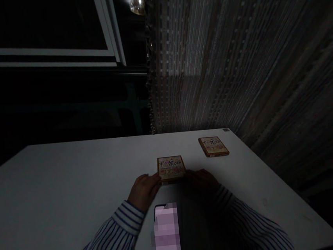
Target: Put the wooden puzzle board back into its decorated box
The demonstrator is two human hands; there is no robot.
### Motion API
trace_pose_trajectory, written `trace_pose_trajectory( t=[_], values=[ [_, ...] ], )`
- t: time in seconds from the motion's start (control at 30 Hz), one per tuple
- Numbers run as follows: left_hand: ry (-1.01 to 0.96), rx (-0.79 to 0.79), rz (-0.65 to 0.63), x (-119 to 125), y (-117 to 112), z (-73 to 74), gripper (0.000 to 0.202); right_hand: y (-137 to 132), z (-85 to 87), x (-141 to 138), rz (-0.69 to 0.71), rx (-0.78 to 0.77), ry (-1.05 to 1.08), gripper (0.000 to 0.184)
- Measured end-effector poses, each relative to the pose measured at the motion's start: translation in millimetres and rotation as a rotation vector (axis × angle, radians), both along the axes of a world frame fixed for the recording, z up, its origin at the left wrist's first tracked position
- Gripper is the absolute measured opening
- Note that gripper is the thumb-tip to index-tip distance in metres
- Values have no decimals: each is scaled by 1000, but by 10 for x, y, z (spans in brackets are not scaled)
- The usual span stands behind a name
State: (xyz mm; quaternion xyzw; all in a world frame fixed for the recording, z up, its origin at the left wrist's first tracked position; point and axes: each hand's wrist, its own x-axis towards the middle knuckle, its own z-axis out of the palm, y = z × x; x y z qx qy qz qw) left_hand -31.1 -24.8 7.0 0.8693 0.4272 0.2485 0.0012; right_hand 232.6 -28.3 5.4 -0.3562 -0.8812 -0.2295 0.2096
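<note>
A flat Chinese chess box [171, 167] with a printed lid and brown edges lies in front of me on the white table [72, 189]. My left hand [145, 190] grips its left edge near the front corner, fingers closed together. On the opposite side my right hand [203, 180], in deep shadow, has its fingers pressed to the right edge. Both wrists come out of striped cuffs. A matching box [213, 146] rests farther back to the right, touched by neither hand. Below my hands lies a phone [166, 231] with a lit, blurred screen.
A hanging curtain of strings [195, 59] borders the table's back and right side. Behind the back edge stand a dark metal frame [133, 104] and a white-framed window [110, 28]. A small dark label [225, 130] is at the table's far right corner. The light is dim.
</note>
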Motion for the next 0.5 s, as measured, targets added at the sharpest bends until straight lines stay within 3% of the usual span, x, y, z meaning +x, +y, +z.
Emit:
trace_pose_trajectory(
  t=[0.23, 0.5],
  values=[
    [-10, 9, -6, 17, -15, 23, 27, -59, 33, -40, -67, -90, 6, 23],
    [-8, 22, 6, 24, -11, -3, 22, -34, -6, -16, -29, -72, 10, 25]
  ],
)
